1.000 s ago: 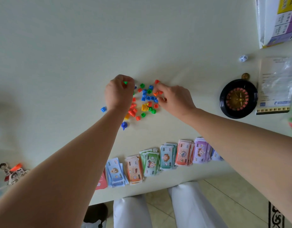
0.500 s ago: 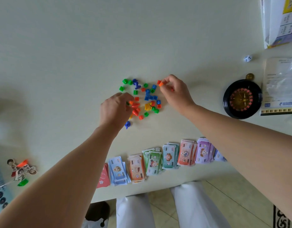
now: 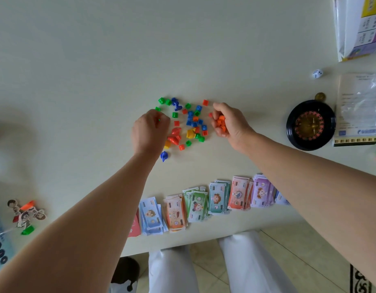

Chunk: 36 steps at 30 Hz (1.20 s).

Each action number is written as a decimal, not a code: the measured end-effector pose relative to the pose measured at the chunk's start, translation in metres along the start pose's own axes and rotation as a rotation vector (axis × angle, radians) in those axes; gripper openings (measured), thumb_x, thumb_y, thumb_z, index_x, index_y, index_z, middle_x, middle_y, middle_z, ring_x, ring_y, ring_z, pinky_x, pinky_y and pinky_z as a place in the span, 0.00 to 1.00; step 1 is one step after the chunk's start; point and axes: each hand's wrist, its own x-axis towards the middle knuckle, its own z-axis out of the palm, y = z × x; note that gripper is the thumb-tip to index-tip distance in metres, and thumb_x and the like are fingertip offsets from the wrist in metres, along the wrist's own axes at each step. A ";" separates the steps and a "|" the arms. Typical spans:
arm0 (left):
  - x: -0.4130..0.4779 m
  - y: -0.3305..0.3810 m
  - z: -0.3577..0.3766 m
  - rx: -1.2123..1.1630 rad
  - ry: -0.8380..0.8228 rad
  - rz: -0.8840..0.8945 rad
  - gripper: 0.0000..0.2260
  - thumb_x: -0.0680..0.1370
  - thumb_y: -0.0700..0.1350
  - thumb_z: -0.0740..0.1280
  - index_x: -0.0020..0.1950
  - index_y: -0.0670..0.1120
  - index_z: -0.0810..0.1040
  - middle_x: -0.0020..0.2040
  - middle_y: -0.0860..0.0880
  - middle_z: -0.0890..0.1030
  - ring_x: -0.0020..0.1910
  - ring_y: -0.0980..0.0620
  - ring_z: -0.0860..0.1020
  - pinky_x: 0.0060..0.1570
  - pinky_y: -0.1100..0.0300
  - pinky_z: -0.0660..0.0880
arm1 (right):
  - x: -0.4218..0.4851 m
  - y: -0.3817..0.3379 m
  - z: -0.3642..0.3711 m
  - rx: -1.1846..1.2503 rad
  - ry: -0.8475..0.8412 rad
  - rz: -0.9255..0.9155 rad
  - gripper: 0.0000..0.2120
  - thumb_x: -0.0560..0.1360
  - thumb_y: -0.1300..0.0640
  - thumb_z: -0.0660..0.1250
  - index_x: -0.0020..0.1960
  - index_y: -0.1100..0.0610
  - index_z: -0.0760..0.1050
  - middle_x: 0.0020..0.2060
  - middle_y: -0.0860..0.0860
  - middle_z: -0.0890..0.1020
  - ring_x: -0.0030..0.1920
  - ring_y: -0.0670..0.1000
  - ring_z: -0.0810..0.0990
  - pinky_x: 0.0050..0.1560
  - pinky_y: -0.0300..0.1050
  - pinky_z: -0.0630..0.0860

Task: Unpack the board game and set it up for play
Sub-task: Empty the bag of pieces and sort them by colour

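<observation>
The loose plastic pieces lie scattered at the centre of the surface: red, green, blue and yellow houses and pawns, with no common heading; the red pawns lie on their sides. The right grip, at 3 o'clock of the scatter, is clenched on a cluster of orange pieces. The left grip, at 9 o'clock, is curled with its back to the camera and pinches a green piece, of which only a speck shows. At 6 o'clock the banknote stacks form a row with its long axis from 8 to 2 o'clock; each note stands lengthwise toward 12. The green stack reads 1000; other print is too small to read. The roulette wheel sits flat further out at 3 o'clock, with a die at 2 o'clock, a bagged printed sheet beside the wheel, and the folded board at the far corner. Cardboard figures lie at 8 o'clock. The surface is pale and matt; a tiled floor shows below its near edge.
</observation>
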 end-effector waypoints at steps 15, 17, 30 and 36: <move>-0.006 0.000 -0.014 -1.073 -0.196 -0.606 0.12 0.74 0.40 0.53 0.31 0.45 0.68 0.25 0.50 0.69 0.23 0.52 0.65 0.26 0.62 0.59 | 0.006 0.008 0.035 -1.045 0.333 -0.459 0.12 0.75 0.45 0.67 0.49 0.53 0.78 0.46 0.51 0.83 0.49 0.56 0.79 0.43 0.44 0.70; -0.005 -0.005 -0.015 -1.063 -0.187 -0.595 0.12 0.74 0.40 0.53 0.31 0.45 0.67 0.26 0.50 0.69 0.24 0.52 0.64 0.27 0.61 0.58 | 0.005 0.008 0.036 -1.131 0.352 -0.495 0.12 0.75 0.45 0.67 0.50 0.53 0.77 0.48 0.51 0.82 0.49 0.56 0.79 0.40 0.43 0.66; -0.003 -0.002 -0.018 -0.949 -0.182 -0.548 0.12 0.68 0.33 0.50 0.29 0.45 0.65 0.26 0.50 0.63 0.23 0.53 0.58 0.23 0.66 0.54 | -0.001 0.010 0.026 -0.884 0.338 -0.401 0.14 0.73 0.58 0.56 0.34 0.56 0.77 0.35 0.55 0.82 0.39 0.60 0.79 0.36 0.48 0.73; -0.003 0.002 -0.021 -0.862 -0.190 -0.529 0.11 0.67 0.32 0.50 0.29 0.45 0.63 0.21 0.53 0.59 0.21 0.55 0.54 0.23 0.68 0.50 | 0.000 0.010 0.037 -1.086 0.404 -0.400 0.08 0.73 0.51 0.66 0.49 0.53 0.77 0.44 0.51 0.84 0.47 0.58 0.80 0.41 0.44 0.70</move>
